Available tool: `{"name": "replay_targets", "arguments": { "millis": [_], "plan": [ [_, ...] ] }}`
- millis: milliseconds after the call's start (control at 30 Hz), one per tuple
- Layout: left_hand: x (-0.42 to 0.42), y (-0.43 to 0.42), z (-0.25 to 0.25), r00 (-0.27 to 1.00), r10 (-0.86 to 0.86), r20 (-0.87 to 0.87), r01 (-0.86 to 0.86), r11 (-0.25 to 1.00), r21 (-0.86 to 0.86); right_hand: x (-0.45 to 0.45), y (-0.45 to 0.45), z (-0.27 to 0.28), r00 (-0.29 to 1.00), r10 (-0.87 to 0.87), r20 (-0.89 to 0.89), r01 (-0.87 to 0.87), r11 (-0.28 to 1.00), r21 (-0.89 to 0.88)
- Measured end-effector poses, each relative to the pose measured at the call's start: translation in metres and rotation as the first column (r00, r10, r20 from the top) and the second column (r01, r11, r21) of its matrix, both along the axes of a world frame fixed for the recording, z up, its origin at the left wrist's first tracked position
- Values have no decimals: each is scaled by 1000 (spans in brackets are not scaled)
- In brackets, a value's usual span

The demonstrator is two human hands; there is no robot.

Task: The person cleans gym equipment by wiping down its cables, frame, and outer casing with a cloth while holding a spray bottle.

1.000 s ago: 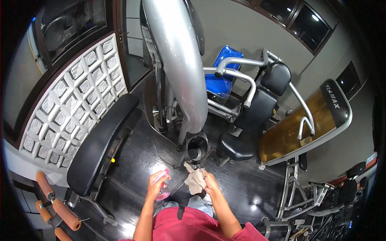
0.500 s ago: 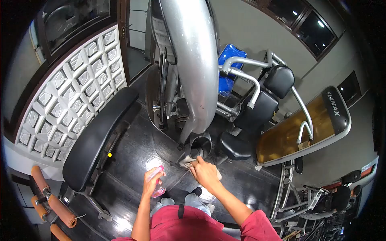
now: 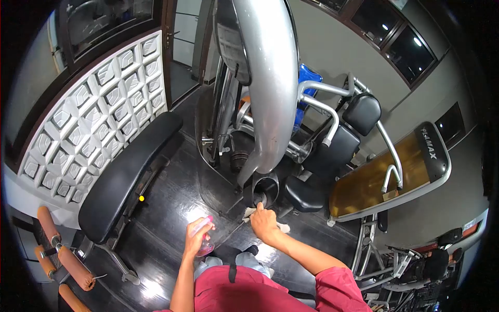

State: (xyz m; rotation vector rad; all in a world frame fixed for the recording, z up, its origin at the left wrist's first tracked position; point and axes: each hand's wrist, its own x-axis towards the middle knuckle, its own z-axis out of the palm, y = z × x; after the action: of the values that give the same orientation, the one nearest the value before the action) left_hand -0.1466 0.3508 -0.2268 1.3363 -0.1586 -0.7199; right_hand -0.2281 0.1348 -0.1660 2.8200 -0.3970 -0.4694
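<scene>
My left hand (image 3: 196, 235) is wrapped round a spray bottle (image 3: 205, 249) with a pink trigger head and pinkish liquid low in its clear body. Closed on a pale cloth (image 3: 284, 228), my right hand (image 3: 264, 223) is at the lower rim of a round dark cup-like opening (image 3: 264, 190). Cloth ends stick out on both sides of that hand. The opening sits at the foot of a large curved silver machine frame (image 3: 273, 88). Whether the cloth touches the rim is hidden by my fingers.
A long black padded bench (image 3: 122, 179) stands on the left before a white patterned panel (image 3: 99, 106). To the right are a black machine seat (image 3: 304, 194) and a gold-coloured machine panel (image 3: 382, 174). Orange-brown foam rollers (image 3: 76, 268) are at lower left.
The view has shifted slightly, so the silver frame appears further right. My right hand has moved a little right and down, still with the cloth. My left hand keeps the spray bottle.
</scene>
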Motion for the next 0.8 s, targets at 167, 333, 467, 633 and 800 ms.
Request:
{"name": "replay_targets", "arguments": {
  "millis": [167, 333, 467, 633, 800],
  "plan": [
    [2, 8, 7, 999, 25, 21, -25, 1000, 8, -6, -30, 43, 999, -6, -36, 14, 976, 219],
    [7, 5, 10, 1000, 22, 9, -21, 999, -32, -22, -52, 122, 991, -26, 128, -19, 941, 337],
    [5, -6, 7, 1000, -2, -22, 0, 996, -85, -6, -71, 115, 902, 274, 334, -369, 891, 265],
    [0, -13, 25, 999, -42, 13, 43, 997, -65, 14, -103, 59, 818, 474, 326, -497, 867, -12],
    [-5, -10, 15, 998, -47, 38, 48, 998, -34, 7, -93, 57, 873, 464, 153, -465, 885, -31]
  ]
}}
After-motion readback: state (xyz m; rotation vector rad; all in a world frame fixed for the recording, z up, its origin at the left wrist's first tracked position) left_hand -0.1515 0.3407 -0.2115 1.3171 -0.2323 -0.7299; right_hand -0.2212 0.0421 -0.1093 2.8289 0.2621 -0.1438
